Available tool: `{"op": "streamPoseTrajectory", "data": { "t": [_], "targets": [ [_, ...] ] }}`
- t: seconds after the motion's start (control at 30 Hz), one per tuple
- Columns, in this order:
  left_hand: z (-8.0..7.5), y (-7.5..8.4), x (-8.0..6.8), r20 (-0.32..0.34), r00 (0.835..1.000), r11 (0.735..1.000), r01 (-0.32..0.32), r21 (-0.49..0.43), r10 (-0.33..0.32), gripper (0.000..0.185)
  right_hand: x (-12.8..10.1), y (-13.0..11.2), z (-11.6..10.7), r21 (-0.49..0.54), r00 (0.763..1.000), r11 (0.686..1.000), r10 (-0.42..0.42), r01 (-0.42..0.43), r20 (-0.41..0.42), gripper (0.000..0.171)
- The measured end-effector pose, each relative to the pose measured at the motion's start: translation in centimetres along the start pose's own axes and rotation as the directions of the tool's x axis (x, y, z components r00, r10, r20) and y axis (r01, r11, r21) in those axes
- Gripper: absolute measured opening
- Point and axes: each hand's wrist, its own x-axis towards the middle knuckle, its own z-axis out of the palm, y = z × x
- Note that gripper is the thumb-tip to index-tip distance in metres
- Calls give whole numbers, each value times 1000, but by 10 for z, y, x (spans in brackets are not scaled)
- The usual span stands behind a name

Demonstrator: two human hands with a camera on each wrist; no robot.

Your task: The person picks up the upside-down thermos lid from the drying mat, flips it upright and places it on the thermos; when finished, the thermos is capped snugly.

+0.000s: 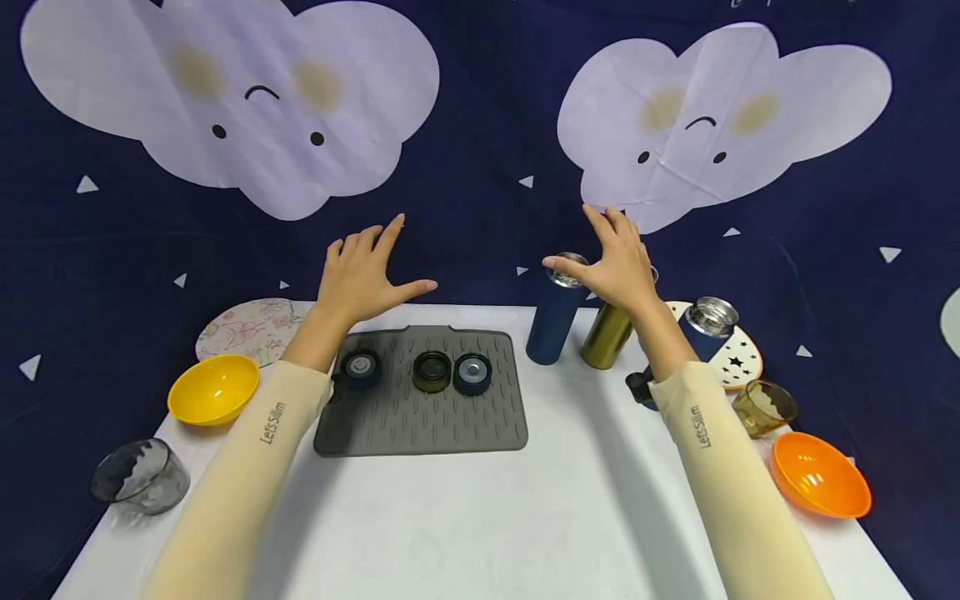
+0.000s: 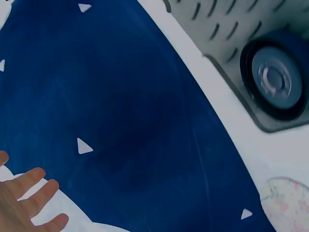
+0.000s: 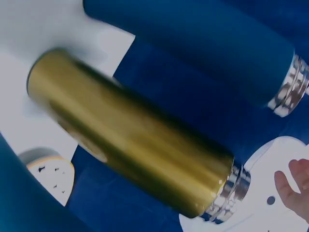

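- Dark blue backdrop (image 1: 480, 208) with pale cloud faces hangs behind a white table (image 1: 570, 517); both arms reach over it in cream sleeves.
- Left hand (image 1: 363, 275): raised above the far left corner of a grey ribbed mat (image 1: 420, 417), fingers spread and straight, thumb out to the right. Holds nothing, touches nothing. The left wrist view shows only fingertips (image 2: 34, 193) against the cloth.
- Three round lids lie on the mat below and to the right of this hand: a dark blue lid (image 1: 361, 368) just beside the left forearm, an olive lid (image 1: 432, 372), and a blue-grey lid (image 1: 472, 373) touching or nearly touching the olive one.
- Right hand (image 1: 615, 267): raised, fingers extended and loosely spread, empty. Thumb tip sits over the open steel mouth of a navy flask (image 1: 553, 321); contact cannot be told from the head view.
- Gold flask (image 1: 606, 333) stands upright right under the right palm, just beside the navy flask; its top is hidden by the hand. Both flasks lidless in the right wrist view, steel threads showing.
- Third blue flask (image 1: 701, 325) stands to the outer side of the right wrist, before a star-patterned plate (image 1: 738, 358).
- Outside the right forearm: amber glass (image 1: 763, 407), orange bowl (image 1: 819, 475).
- Outside the left forearm: yellow bowl (image 1: 213, 389), floral plate (image 1: 251, 327), smoky glass (image 1: 140, 475).
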Motion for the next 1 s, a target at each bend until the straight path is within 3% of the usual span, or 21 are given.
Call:
{"op": "streamPoseTrajectory", "data": {
  "t": [0.23,0.43,0.6,0.8,1.0],
  "targets": [
    [-2,7,-21,-57,998,986,-5,-167,-5,103,-20,-11,8,151,982,977,-128,148,-137,96],
    [4,15,-43,-84,995,943,22,-331,-53,94,-42,-27,17,270,954,926,-211,264,-212,88],
    [11,11,-60,-94,992,893,32,-448,-83,88,-56,-40,32,330,951,895,-255,300,-172,85],
    [27,-3,-78,-108,991,828,8,-561,-83,82,-68,-38,54,412,963,871,-245,268,-107,81],
    [44,-16,-92,-120,985,835,35,-550,-120,76,-78,-34,71,475,980,859,-195,193,-45,77]
  ]
}}
